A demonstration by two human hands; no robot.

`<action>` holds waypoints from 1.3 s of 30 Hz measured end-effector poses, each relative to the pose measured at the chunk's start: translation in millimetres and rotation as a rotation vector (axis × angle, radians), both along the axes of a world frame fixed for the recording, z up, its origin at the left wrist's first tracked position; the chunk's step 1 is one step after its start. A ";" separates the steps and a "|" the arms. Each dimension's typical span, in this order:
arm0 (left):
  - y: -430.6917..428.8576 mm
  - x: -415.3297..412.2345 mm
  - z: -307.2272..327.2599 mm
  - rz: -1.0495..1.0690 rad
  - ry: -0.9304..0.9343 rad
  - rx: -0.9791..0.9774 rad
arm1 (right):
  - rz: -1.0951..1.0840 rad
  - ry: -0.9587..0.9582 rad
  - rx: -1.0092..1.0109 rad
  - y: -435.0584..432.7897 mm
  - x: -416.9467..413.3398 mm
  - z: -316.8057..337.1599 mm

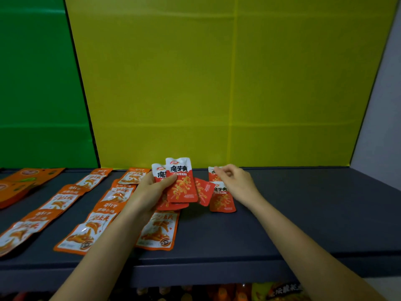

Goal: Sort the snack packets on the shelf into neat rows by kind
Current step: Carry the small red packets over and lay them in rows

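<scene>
My left hand [149, 192] grips a small fan of red-and-white snack packets [181, 183], held upright above the dark shelf [293, 213]. My right hand [233, 179] pinches the top of another red-and-white packet [212, 173] at the back of the shelf. In front of that one, a matching packet [222, 198] lies flat. Orange-and-white packets [104, 209] lie in rows on the left half, and one of them [158, 231] lies under my left wrist.
Larger orange packs [28, 177] sit at the far left of the shelf. A yellow back panel [217, 83] and a green one [39, 83] stand behind. More snacks show on a lower shelf [238, 292] below the front edge.
</scene>
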State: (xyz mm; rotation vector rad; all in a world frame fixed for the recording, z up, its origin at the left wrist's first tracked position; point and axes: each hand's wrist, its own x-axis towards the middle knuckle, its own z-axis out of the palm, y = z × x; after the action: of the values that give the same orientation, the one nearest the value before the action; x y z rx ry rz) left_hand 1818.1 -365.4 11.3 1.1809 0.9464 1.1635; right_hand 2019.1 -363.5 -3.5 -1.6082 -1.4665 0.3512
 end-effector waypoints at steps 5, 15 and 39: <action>-10.1 10.1 -0.1 -0.078 0.030 0.033 | 0.143 0.026 0.000 -8.3 -36.7 9.5; -11.8 9.2 5.5 -0.053 0.045 0.057 | 0.263 0.455 -0.026 -20.2 -27.5 14.3; -10.8 4.7 4.0 0.057 0.017 0.085 | -0.111 -0.196 -0.154 -81.7 -15.6 -33.0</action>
State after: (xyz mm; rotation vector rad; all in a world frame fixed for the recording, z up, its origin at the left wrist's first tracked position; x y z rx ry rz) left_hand 1822.9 -376.2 15.3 1.2405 0.9566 1.2519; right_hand 2003.5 -445.1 -36.6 -1.8838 -1.5178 0.2531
